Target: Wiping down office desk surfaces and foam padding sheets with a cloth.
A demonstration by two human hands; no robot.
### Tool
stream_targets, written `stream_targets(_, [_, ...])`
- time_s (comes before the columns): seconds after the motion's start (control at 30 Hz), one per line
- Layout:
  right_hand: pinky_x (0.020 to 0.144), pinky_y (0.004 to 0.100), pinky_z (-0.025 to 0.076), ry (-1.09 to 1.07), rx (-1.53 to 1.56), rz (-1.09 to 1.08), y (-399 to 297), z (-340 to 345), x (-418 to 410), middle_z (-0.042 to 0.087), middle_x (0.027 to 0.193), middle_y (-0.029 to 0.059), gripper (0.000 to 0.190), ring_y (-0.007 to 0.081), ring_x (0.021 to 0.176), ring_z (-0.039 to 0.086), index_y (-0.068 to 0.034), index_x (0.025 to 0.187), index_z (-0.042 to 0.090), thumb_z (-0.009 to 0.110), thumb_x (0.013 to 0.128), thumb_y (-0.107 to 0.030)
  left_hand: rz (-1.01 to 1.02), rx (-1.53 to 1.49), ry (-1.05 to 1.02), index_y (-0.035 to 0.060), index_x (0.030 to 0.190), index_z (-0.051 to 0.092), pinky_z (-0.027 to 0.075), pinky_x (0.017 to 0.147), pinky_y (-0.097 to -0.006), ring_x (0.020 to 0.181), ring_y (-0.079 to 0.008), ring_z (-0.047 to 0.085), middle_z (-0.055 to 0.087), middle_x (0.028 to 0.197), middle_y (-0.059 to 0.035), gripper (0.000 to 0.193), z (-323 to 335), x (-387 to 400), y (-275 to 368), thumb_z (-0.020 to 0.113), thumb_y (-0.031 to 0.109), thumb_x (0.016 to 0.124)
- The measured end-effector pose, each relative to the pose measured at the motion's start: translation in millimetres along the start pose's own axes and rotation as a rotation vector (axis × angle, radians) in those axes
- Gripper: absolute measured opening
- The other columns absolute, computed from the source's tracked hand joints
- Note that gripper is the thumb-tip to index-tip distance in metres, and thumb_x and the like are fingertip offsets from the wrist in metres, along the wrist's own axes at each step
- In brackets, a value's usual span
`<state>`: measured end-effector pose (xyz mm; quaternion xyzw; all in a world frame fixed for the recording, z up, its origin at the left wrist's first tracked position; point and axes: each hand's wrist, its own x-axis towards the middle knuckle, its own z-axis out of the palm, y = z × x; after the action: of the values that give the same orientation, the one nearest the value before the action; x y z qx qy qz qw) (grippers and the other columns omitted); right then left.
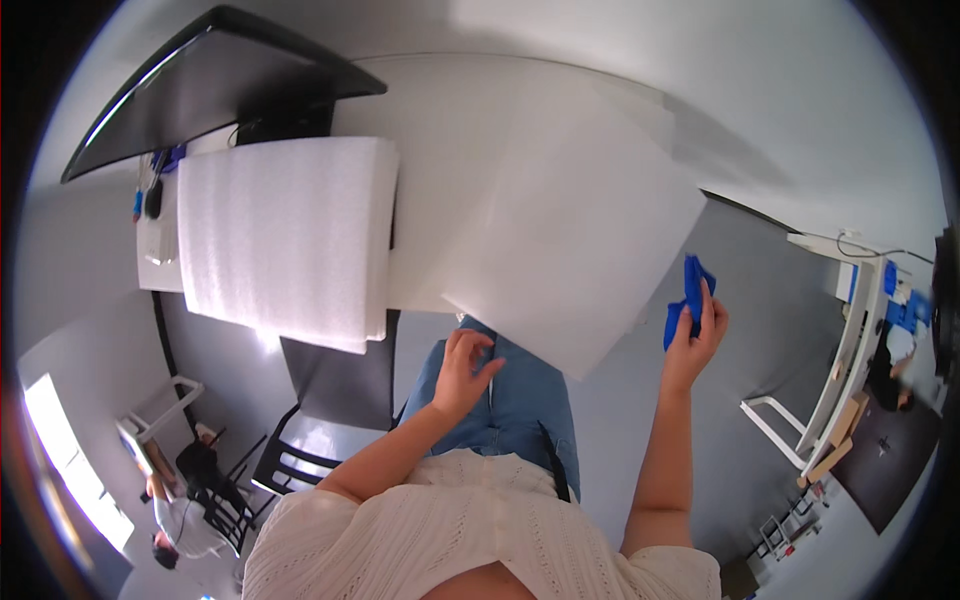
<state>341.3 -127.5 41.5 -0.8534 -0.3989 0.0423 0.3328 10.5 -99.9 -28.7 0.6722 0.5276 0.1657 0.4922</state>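
My right hand (696, 334) grips a folded blue cloth (694, 296), out past the right edge of the table. My left hand (466, 367) is raised in front of my jeans, its fingers slightly curled and holding nothing. Just ahead of it lies a large white sheet (562, 217), turned at an angle on the white table (427, 277), with one corner jutting out over the front edge towards me. To the left, a stack of white foam sheets (281, 240) rests on the table and overhangs its front edge.
A black monitor (225, 82) stands at the back left. Beside the foam lie small tools (154, 199). A black chair (330, 390) is below the table's left part. People work at other tables: one person (187, 525) at lower left, another (889, 375) at far right.
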Motion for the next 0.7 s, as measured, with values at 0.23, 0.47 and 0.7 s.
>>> stream_targets(0.23, [0.086,0.0361,0.048,-0.594,0.154,-0.938,-114,81,-10,0.057,0.105,0.0022,0.051,0.0212,0.096,0.058,-0.018,0.117,0.068,0.071,0.066,-0.012,-0.529,-0.925,-0.345,0.0016,0.112,0.057,0.05,0.064,-0.0288,0.081,-0.017,0.062,0.065,0.096,-0.0077,0.028,-1,45,1,0.065,0.02,0.091])
stream_targets(0.47, [0.084,0.0328,0.048,-0.85,0.071,-1.249,-126,136,-8,0.059,0.107,-0.0022,0.046,0.0179,0.098,0.057,-0.022,0.117,0.068,0.07,0.071,-0.019,-0.604,-1.016,-0.392,-0.0054,0.109,0.055,0.055,0.068,-0.037,0.084,-0.0264,0.067,0.066,0.094,-0.0159,0.026,3,57,16,0.046,0.018,0.101])
stream_targets(0.7, [0.079,0.0388,0.047,-0.308,-0.223,-0.783,-98,160,99,0.06,0.102,0.0028,0.026,0.0244,0.094,0.057,-0.021,0.107,0.071,0.063,0.082,-0.018,-0.634,-1.142,-0.248,-0.008,0.112,0.054,0.056,0.077,-0.0398,0.086,-0.0304,0.067,0.065,0.097,-0.0212,0.035,9,45,26,0.044,0.025,0.104])
